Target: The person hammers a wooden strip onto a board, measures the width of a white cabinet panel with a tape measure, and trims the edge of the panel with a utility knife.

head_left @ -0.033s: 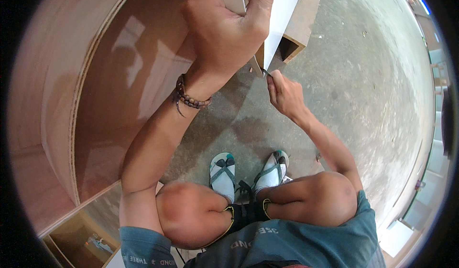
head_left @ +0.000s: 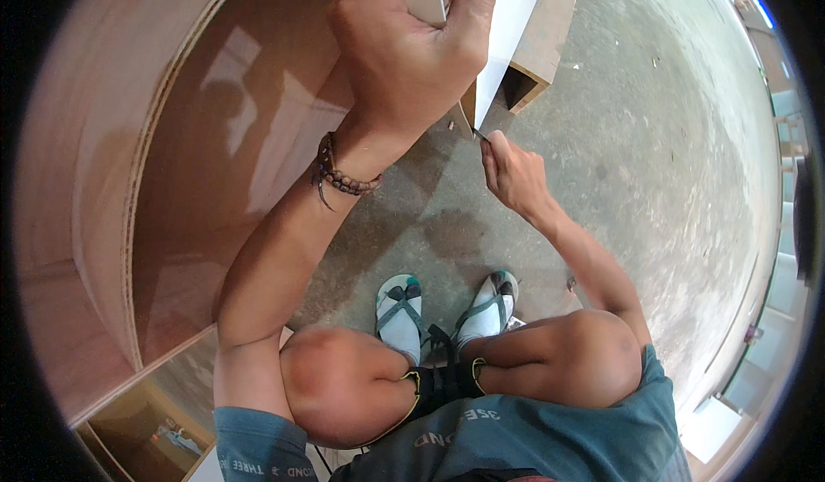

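Observation:
I am squatting over a concrete floor. My left hand [head_left: 412, 52] is wrapped around the upper edge of a white panel [head_left: 511, 27] that stands upright in front of me. A beaded bracelet [head_left: 344, 177] circles that wrist. My right hand [head_left: 511, 173] is lower, just under the panel's bottom corner. Its fingers pinch a small thin dark tool [head_left: 479, 134] whose tip touches that corner. What kind of tool it is cannot be made out.
A large curved brown plywood cabinet [head_left: 198, 190] fills the left side. A small wooden box [head_left: 537, 52] sits on the floor behind the panel. My sandalled feet [head_left: 447, 310] and knees are below, on grey concrete floor [head_left: 670, 155].

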Motion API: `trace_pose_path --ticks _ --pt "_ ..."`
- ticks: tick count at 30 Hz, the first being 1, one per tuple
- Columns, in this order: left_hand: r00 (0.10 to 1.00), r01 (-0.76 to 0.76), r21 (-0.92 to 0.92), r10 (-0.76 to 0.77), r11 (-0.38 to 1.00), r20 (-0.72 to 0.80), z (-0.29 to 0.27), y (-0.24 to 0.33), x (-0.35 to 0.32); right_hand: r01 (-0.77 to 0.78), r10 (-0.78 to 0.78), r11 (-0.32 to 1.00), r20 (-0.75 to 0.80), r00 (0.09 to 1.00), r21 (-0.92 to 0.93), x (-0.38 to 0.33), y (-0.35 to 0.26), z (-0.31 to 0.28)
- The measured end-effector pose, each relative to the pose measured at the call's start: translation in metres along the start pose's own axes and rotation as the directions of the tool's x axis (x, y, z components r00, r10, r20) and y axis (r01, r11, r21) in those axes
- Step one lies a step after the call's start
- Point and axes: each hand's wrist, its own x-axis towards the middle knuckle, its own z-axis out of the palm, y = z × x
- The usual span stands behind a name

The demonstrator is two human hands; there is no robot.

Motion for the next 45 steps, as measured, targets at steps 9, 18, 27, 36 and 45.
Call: trace_pose_path --ticks 9,18,27,36,45 --pt "1.0 -0.004 0.008 0.004 1.0 0.029 -0.002 0.002 0.001 -0.044 0.049 0.996 0.069 0.996 -0.078 -0.017 0.012 0.015" --pt "0.992 0.104 -0.171 -0.091 0.98 0.082 -0.004 -0.011 0.005 -0.028 0.028 1.0 -0.036 0.999 0.006 -0.053 0.043 0.023" --pt "0.964 0.116 -0.138 -0.077 0.984 0.256 -0.024 -0.012 0.002 0.03 -0.031 0.999 -0.079 0.996 -0.023 -0.006 -0.002 0.005" --pt "0.943 0.132 -0.255 -0.042 0.958 0.331 -0.028 -0.02 0.006 -0.004 0.002 0.998 -0.028 1.0 -0.064 -0.015 0.01 0.018" --pt "0.927 0.224 -0.383 -0.075 0.896 0.367 -0.03 -0.018 0.005 -0.07 0.08 0.993 0.104 0.991 -0.095 -0.037 0.02 0.026"
